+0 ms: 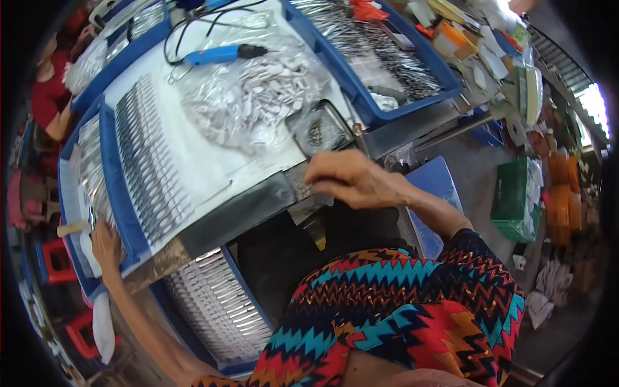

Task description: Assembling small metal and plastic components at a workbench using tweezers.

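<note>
My right hand point(353, 178) hovers at the table's front edge, its fingers curled together. Whatever they may hold is too small or hidden to make out. Just beyond it sits a small square metal tray point(345, 120) containing tiny metal parts point(315, 131). At the far left, my left hand point(106, 246) reaches into a blue bin point(63, 174) of slim silver metal pieces point(95, 171). A light wooden handle point(72, 228) lies beside its fingertips; its grip is unclear. Similar silver pieces point(149, 161) lie in a long row on the white tabletop point(213, 164).
A clear bag of small white parts point(264, 97) covers the table's middle, below a blue corded power tool point(222, 55). Another blue bin point(371, 115) of metal pieces stands far right. Beneath the table is a filled bin point(219, 309). A person in red point(51, 97) is at far left.
</note>
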The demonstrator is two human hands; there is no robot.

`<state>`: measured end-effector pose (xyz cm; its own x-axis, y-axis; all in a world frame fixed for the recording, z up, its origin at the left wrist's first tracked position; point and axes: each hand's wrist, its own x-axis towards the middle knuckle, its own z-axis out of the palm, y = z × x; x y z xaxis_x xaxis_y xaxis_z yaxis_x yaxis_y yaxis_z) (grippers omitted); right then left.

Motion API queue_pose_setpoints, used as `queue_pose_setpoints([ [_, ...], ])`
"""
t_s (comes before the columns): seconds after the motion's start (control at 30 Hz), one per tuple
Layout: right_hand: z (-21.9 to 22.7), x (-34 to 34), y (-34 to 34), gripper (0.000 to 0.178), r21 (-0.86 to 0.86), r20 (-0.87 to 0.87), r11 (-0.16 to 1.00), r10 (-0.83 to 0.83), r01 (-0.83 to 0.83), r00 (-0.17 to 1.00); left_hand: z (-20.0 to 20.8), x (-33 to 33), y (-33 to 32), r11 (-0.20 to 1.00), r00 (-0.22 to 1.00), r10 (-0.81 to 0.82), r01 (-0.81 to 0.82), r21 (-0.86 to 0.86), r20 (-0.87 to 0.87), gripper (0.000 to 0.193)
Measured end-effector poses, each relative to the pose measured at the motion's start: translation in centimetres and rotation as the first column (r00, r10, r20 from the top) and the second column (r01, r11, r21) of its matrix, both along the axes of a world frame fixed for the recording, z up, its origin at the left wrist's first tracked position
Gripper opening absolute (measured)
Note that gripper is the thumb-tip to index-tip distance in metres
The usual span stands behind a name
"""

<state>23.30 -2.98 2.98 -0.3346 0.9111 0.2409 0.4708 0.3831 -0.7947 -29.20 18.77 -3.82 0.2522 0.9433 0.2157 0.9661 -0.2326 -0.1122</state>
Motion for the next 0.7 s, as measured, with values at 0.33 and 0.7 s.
queue_pose_setpoints([
  [0.33,0.5,14.3,9.5,0.016,0.101,0.087,0.867,-0.497,0.489,0.863,4.7,1.8,-4.4,0.955,0.890,0.003,-0.137,0.263,0.456,0.010],
  [0.7,-7.6,21.4,20.4,0.028,0.387,0.641,0.750,-0.637,0.537,0.428,11.5,13.8,-14.7,0.823,0.480,-0.108,-0.448,0.349,0.871,0.016],
])
